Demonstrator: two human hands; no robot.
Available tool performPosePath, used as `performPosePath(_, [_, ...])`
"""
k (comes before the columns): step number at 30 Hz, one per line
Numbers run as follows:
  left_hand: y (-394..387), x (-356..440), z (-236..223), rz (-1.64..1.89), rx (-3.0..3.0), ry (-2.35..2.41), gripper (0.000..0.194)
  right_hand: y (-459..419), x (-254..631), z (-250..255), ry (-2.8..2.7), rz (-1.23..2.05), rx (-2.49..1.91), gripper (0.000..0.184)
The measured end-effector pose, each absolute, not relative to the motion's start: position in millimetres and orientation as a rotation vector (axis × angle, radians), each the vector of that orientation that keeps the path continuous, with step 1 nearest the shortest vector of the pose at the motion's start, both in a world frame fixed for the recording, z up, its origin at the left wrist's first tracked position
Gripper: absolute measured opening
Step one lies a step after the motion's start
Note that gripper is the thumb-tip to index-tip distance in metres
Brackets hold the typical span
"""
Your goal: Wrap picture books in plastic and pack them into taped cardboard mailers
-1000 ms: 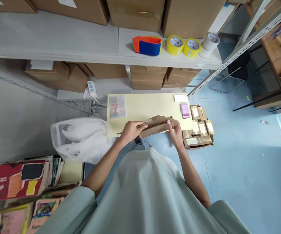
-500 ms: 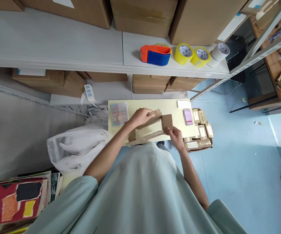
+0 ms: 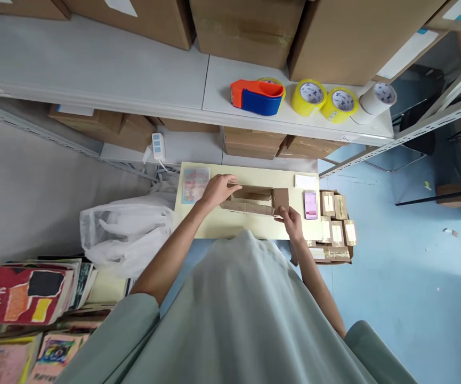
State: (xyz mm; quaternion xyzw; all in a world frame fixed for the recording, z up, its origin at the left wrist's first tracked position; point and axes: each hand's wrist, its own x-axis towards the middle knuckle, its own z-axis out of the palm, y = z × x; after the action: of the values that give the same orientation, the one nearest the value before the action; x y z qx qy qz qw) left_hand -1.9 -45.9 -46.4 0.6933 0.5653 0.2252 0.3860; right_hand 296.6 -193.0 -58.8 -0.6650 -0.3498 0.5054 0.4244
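A small brown cardboard box [image 3: 254,207], with its flaps open, is between my hands over the pale yellow table [image 3: 230,226]. My left hand [image 3: 219,191] grips its left end, fingers closed at the upper left corner. At the other end, my right hand [image 3: 291,220] pinches the lower right corner beside an upright-looking flap [image 3: 281,197]. Left of the box lies a clear-covered picture sheet [image 3: 195,185]. On the right side of the table are a phone [image 3: 310,205] with a pink screen and a white slip or small box [image 3: 305,182].
A shelf [image 3: 134,85] crosses in front, bearing large cartons, an orange-and-blue tape dispenser [image 3: 257,97] and yellow tape rolls [image 3: 309,97]. A carton of small taped boxes [image 3: 337,233] stands right of the table. A white plastic bag [image 3: 128,232] and stacked magazines [image 3: 26,293] are at left.
The box has turned from a slant to nearly level and sits flatter over the table. My left hand has shifted slightly left, my right hand slightly right. The camera view has shifted too.
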Motion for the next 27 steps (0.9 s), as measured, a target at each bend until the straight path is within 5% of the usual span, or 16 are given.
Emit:
performPosePath(8, [-59, 24, -61, 0.8, 1.44, 1.746, 0.078, -186, 328, -72, -0.869, 1.357, -1.61, 0.068])
performPosePath(18, [-107, 35, -84, 0.792, 1.001, 1.626, 0.039, -190, 351, -93, -0.844, 1.458, -1.645, 0.074])
performPosePath(27, [-127, 13, -69, 0.693, 0.767, 1.459, 0.076, -185, 353, -92, -0.958, 1.281, -1.677, 0.061])
